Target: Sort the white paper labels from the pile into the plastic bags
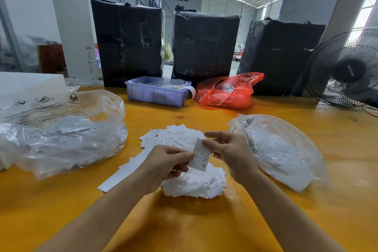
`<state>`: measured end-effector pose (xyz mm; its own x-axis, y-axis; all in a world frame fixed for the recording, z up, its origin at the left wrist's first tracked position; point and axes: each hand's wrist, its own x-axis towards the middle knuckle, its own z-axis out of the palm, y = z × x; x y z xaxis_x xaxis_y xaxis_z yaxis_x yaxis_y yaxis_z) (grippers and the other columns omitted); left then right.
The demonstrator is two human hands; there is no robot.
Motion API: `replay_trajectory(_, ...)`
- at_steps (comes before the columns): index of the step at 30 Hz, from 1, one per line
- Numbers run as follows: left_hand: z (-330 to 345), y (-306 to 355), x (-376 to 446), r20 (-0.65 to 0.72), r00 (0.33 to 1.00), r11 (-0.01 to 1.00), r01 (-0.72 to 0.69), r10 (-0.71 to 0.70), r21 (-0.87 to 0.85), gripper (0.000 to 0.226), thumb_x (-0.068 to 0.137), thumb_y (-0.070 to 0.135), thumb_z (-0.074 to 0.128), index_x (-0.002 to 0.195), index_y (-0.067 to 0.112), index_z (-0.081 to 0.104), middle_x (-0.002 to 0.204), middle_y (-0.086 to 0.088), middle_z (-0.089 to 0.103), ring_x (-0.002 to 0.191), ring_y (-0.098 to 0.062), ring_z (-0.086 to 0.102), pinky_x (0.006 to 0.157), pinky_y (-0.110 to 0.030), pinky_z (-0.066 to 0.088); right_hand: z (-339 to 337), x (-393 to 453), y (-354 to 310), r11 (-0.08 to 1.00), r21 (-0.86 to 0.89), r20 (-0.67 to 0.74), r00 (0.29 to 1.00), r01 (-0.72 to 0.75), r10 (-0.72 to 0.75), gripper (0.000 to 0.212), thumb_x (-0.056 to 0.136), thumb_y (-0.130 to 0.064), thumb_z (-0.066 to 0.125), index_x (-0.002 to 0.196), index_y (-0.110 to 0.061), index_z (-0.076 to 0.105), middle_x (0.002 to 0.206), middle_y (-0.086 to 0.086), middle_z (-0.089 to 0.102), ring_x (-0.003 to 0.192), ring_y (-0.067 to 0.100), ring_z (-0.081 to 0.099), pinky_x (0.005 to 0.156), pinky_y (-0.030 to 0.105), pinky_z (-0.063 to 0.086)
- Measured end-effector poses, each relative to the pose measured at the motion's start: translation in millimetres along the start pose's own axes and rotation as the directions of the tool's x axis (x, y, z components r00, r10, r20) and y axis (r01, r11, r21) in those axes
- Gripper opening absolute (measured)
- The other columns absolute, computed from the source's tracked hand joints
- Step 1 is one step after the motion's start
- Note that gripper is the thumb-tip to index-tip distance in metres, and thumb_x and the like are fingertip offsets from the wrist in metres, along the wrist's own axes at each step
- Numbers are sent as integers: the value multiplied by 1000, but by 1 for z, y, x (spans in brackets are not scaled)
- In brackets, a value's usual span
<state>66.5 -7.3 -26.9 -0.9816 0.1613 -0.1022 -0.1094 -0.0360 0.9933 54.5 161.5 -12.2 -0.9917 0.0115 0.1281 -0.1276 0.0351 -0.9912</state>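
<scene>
Two clear plastic bags: left bag (61,129) near the tabletop's left edge holds labels, right bag (282,149) toward the right edge, contents unclear. Blue bin (157,94) with papers and one red bag (227,92) at the far edge. Label pile (190,184) at the near middle. Left hand (165,163) and right hand (231,153) both pinch one label (200,155) above the pile.

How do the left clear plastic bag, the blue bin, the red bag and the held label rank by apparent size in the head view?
1. Left clear plastic bag, though it lies nearer the camera.
2-3. Red bag and blue bin: look alike, unranked.
4. Held label, pinched by the left hand and right hand.
</scene>
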Motion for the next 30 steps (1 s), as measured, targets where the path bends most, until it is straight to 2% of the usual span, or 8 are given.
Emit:
replay_trajectory(8, -9, 6, 0, 36, 994, 984, -106, 102, 142, 6, 80, 10, 72, 80, 4, 74, 68, -8, 70, 49, -9, 58, 44, -16, 42, -6, 0, -9, 986, 163, -20, 999, -43, 47, 7, 81, -1, 67, 88, -3, 67, 74, 9, 71, 66, 18, 66, 62, 24, 53)
replay_trajectory(11, -29, 20, 4, -164, 956, 960, -215, 244, 177, 8, 86, 7, 66, 79, 4, 69, 68, -9, 68, 46, -8, 60, 43, -15, 45, -38, 9, -13, 935, -261, -302, 900, 239, -314, 8, 87, -2, 63, 92, -1, 69, 74, 8, 72, 61, 17, 68, 63, 30, 57)
replay_trajectory(14, -75, 38, 10, -607, 738, 948, -306, 295, 89, 8, 89, 6, 62, 93, -1, 64, 73, -10, 64, 45, -2, 62, 46, -10, 49, -90, 21, -3, 567, -815, -304, 745, 119, -594, 13, 87, 2, 58, 90, 5, 71, 85, 20, 71, 80, 35, 67, 75, 42, 53)
replay_trajectory(16, -115, 41, 11, -799, 540, 948, -300, 264, 111, 19, 87, 4, 64, 105, -2, 63, 77, -12, 65, 48, -2, 63, 43, -6, 45, -118, 29, 12, 446, -889, -315, 848, -106, -426, 16, 89, -5, 58, 88, 5, 69, 89, 23, 69, 90, 41, 63, 73, 40, 48)
replay_trajectory(20, -156, 24, 14, -879, 420, 974, -84, 226, 210, 15, 80, 1, 69, 91, -8, 66, 80, -13, 67, 52, -6, 64, 47, -16, 49, -130, 36, 37, 213, -918, -356, 932, -335, -67, 31, 89, -37, 62, 81, -8, 57, 96, 16, 64, 102, 37, 54, 69, 34, 41)
replay_trajectory(22, -162, 18, 17, -883, 391, 956, 24, 261, 293, 20, 75, 6, 74, 85, -9, 64, 85, -20, 67, 77, -29, 67, 62, -33, 51, -132, 39, 42, 276, -903, -372, 920, -328, -123, 32, 86, -31, 66, 66, -10, 51, 84, 15, 61, 95, 37, 55, 65, 33, 38)
replay_trajectory(26, -164, 21, 19, -877, 376, 926, 103, 301, 362, 69, 76, 8, 70, 135, -9, 38, 132, -31, 47, 123, -46, 44, 95, -52, 44, -139, 38, 45, 558, -787, -472, 840, -265, -267, 31, 84, -8, 63, 55, -1, 58, 62, 18, 58, 67, 34, 53, 52, 32, 32)
replay_trajectory(30, -160, 18, 23, -816, 260, 850, -35, 516, 526, 65, 82, 10, 64, 139, -2, 36, 138, -27, 43, 125, -43, 43, 100, -52, 42, -132, 33, 38, 682, -703, -533, 784, -201, -318, 44, 87, 1, 55, 47, -7, 39, 46, 6, 35, 51, 27, 38, 49, 30, 21)
